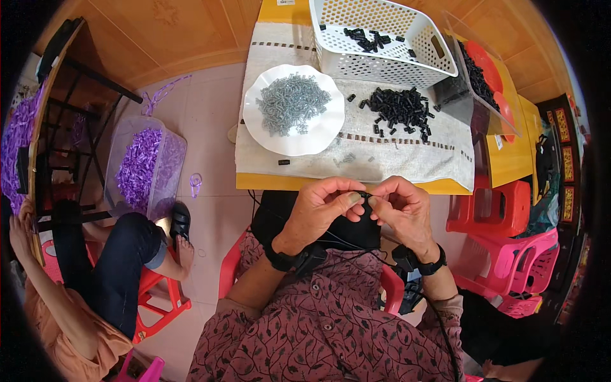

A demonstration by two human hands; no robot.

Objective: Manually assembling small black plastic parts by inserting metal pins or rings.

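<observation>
My left hand (327, 207) and my right hand (401, 209) meet just in front of the table's near edge. Thumbs and forefingers of both pinch a small black plastic piece (363, 194), which the fingertips mostly hide. Beyond them, a white scalloped plate (254, 130) bears a heap of tiny see-through greyish pieces (293, 104). To its right lies a pile of short black tube-like pieces (401, 109). One black piece (284, 162) rests alone near the cloth's front left, and a few greyish bits (347, 158) lie close to my hands.
A white perforated basket (382, 69) with black pieces stands at the back, beside a clear bin (468, 95) of more black pieces. Red stools (493, 209) are at right. On the left, a co-worker (114, 267) sits near a clear tub (172, 169) of purple pieces.
</observation>
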